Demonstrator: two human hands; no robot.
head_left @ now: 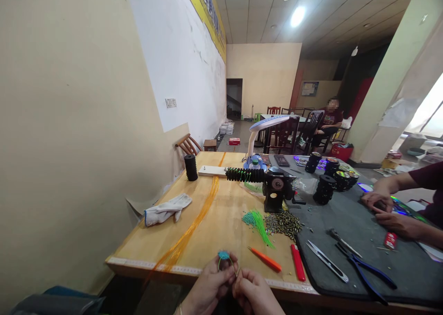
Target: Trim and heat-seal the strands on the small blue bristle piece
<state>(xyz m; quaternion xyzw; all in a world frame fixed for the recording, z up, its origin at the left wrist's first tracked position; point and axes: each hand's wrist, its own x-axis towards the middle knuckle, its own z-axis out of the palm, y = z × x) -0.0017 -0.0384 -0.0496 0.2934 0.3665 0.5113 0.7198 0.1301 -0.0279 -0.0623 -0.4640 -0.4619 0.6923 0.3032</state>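
Note:
At the table's front edge, my left hand (212, 282) is closed around a small bright-blue piece (223, 255), which may be a cluster of beads. A thin yellow-green cord (230, 261) loops from it toward my fingertips. Close beside it, my right hand (252, 288) pinches at the cord's end; the exact grip is too small to make out. Just beyond my hands lie turquoise beads (248, 218), a bundle of green strands (262, 229) and dark metallic beads (289, 225). An orange pointed tool (266, 259) and a red lighter (297, 262) lie right of my hands.
A black hand-crank winder (275, 195) stands mid-table. Orange strands (197, 222) and a white glove (168, 210) lie left. Snips (327, 260), pliers (363, 271) and black spools (324, 189) rest on the grey mat (328, 227). A co-worker's hands (387, 209) work at right.

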